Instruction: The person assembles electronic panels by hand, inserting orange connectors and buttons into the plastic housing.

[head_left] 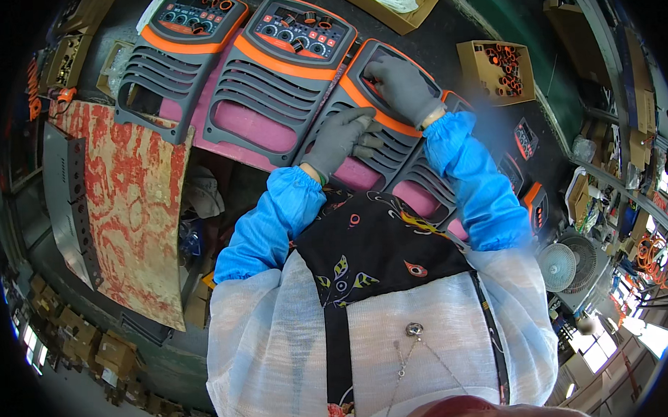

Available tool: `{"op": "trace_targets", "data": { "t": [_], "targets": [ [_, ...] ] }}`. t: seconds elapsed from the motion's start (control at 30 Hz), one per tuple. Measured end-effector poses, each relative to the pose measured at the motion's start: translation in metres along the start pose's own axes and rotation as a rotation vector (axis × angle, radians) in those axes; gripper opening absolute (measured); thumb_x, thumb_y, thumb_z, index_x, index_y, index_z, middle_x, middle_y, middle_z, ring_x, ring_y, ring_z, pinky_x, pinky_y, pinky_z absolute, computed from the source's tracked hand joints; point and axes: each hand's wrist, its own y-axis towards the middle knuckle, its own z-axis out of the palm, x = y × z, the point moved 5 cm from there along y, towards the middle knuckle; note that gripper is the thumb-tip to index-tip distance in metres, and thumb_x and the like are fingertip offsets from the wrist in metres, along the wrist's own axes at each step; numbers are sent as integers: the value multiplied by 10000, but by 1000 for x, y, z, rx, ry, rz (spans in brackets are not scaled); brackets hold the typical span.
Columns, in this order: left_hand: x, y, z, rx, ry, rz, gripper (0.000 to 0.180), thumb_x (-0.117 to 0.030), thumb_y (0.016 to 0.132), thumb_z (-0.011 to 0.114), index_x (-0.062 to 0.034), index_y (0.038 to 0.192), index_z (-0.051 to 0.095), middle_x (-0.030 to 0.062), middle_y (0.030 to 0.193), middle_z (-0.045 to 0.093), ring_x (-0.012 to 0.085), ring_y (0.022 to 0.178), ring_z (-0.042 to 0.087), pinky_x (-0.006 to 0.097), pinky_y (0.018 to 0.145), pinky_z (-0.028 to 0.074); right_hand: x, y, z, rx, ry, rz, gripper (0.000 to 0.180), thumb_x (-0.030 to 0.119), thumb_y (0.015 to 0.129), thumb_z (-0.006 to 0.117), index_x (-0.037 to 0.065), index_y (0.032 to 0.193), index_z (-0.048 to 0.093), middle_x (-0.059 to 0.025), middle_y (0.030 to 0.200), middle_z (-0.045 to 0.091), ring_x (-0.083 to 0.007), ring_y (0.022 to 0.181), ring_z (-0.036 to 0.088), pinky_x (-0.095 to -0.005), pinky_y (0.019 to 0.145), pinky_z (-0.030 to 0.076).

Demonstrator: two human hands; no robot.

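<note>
My right hand (405,90), in a grey glove, reaches over the control face of the third front panel (357,84), which is dark grey with an orange border. Its fingers are bent down onto that face, and whatever is under the fingertips is hidden. Just left and nearer, my left hand (338,144), gloved alike, hovers over or touches the same panel's slatted lower part. Its fingers are curled inward, and their contents cannot be seen. Two similar panels, the second (279,76) and the first (178,67), lie to the left with black knobs on their faces.
A pink board (236,154) lies under the panels. At the back right, a cardboard box (470,71) contains several black-and-orange knobs. Another carton (408,18) holds white pieces. Left stands a worn red-patterned board (128,216) beside a metal strip (67,196). A fan (558,267) is at right.
</note>
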Motion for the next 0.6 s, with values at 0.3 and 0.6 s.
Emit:
{"op": "trace_targets", "data": {
  "t": [0.3, 0.6],
  "targets": [
    [-2, -1, 0, -4, 5, 7, 431, -213, 955, 446, 20, 1317, 435, 147, 1113, 615, 221, 884, 652, 321, 720, 537, 4, 5, 5, 70, -85, -11, 117, 65, 759, 538, 54, 835, 626, -145, 821, 595, -337, 789, 589, -416, 689, 472],
    [4, 5, -2, 11, -3, 39, 450, -225, 952, 475, 5, 1334, 417, 152, 1115, 608, 222, 862, 649, 316, 715, 536, 11, 5, 3, 94, -114, -49, 116, 128, 775, 548, 53, 821, 623, -183, 788, 604, -367, 772, 596, -434, 679, 472]
  ]
}}
